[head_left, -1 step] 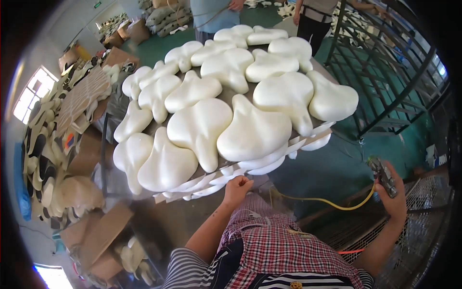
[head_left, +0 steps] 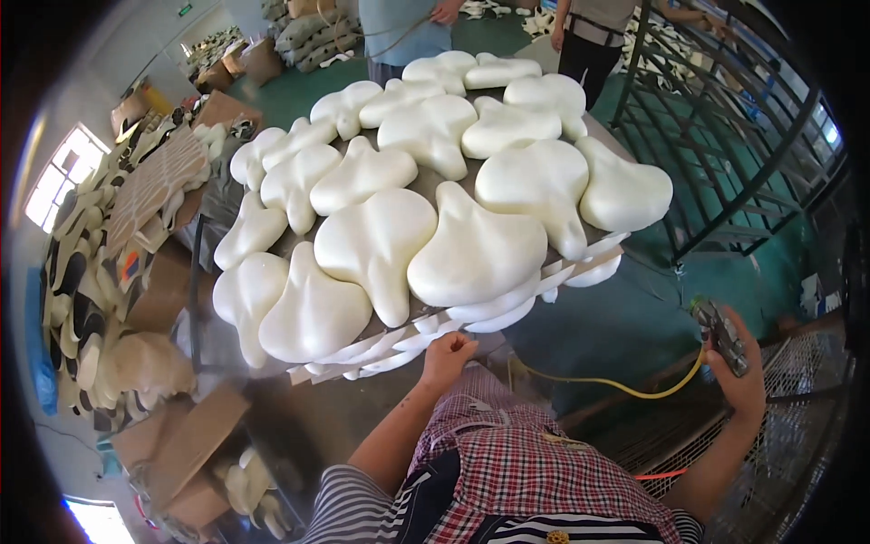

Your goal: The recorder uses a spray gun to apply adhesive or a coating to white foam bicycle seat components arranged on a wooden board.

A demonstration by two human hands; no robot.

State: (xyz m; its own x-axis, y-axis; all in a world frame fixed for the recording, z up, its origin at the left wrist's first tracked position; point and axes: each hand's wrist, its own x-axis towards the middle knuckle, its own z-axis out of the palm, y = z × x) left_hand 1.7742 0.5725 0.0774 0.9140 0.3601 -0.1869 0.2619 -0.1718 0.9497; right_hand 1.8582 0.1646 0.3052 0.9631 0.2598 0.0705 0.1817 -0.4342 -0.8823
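Observation:
Many white foam bicycle-saddle pads (head_left: pixel 376 240) lie close together on a dark board (head_left: pixel 283 243) in front of me, with more pads in a layer below. At the near edge of this stack is my left hand (head_left: pixel 447 361), its fingers curled and pressed together. What they pinch, if anything, is hidden. Off to the right, my right hand (head_left: pixel 745 385) is wrapped round a dark metal spray-gun-like tool (head_left: pixel 722 339), held away from the pads. A yellow hose (head_left: pixel 634 393) hangs in a curve from the tool.
A black metal rack (head_left: pixel 725 154) stands at the far right, above wire mesh (head_left: pixel 788 372). Two people (head_left: pixel 406 41) are beyond the stack. Cardboard (head_left: pixel 190 453) and heaps of foam pieces (head_left: pixel 86 317) fill the left side.

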